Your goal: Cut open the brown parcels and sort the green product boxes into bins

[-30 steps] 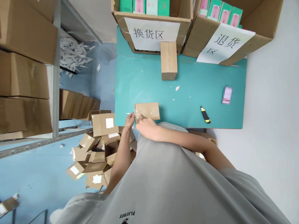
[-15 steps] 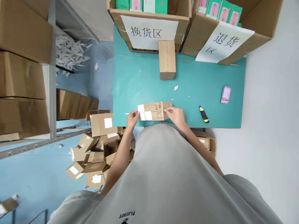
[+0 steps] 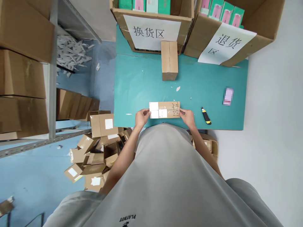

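Note:
A small cardboard box (image 3: 168,105) with white labels and black handwriting lies at the near edge of the green table (image 3: 134,82). My left hand (image 3: 142,117) grips its left end, thumb and fingers closed on the labelled side. At the opposite end, my right hand (image 3: 187,118) pinches the edge beside the handwriting. To the right of that hand lies a black and yellow utility knife (image 3: 206,116). Farther back stands a second, taped cardboard box (image 3: 169,61).
Two large cartons (image 3: 187,20) (image 3: 267,22) with paper signs and green-pink packages stand along the back. A blurred pink item (image 3: 228,96) lies on the right. Left are shelved boxes (image 3: 26,72); below them, a pile of used cartons (image 3: 94,168) covers the floor.
The labelled box has shifted right and lies straighter. The flap that stuck out at its right end no longer shows. Both hands moved right with it.

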`<move>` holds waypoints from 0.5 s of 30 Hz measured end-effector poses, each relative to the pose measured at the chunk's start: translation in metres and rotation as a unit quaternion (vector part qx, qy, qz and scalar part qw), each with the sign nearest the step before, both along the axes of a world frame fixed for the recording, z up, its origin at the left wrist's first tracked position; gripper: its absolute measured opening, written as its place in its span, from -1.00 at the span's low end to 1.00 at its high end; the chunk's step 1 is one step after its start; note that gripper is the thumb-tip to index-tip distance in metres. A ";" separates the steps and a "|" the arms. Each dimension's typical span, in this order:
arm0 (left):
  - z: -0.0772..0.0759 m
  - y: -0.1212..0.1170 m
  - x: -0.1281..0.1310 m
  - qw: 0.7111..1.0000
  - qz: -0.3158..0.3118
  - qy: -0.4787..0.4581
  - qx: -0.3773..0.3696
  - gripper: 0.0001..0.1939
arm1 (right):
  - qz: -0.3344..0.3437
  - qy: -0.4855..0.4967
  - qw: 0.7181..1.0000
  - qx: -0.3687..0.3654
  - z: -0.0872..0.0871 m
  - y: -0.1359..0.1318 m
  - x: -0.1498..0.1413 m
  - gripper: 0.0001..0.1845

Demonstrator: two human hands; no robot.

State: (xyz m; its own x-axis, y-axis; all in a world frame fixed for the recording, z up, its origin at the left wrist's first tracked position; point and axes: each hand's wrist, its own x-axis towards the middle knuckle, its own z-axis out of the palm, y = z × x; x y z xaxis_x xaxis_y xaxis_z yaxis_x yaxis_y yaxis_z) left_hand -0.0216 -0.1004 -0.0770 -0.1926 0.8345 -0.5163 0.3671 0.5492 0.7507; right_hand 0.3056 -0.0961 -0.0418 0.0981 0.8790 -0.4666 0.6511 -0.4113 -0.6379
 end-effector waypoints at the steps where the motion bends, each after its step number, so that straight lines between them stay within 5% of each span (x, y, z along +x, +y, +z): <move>1: 0.002 -0.002 0.000 1.000 0.003 -0.007 0.008 -0.70 | -0.009 0.006 1.000 0.016 -0.001 -0.004 0.001 -0.58; 5: 0.003 -0.012 -0.004 0.999 0.020 -0.024 0.023 -0.64 | -0.039 0.040 0.997 0.051 -0.009 -0.020 0.007 -0.62; 11: -0.023 -0.029 -0.005 0.997 0.007 -0.012 -0.071 -0.89 | -0.070 0.063 0.994 -0.057 -0.041 -0.045 0.005 -0.87; 15: -0.034 -0.038 -0.001 0.996 0.010 -0.027 -0.086 -0.82 | -0.072 0.082 0.991 -0.081 -0.054 -0.054 0.002 -0.83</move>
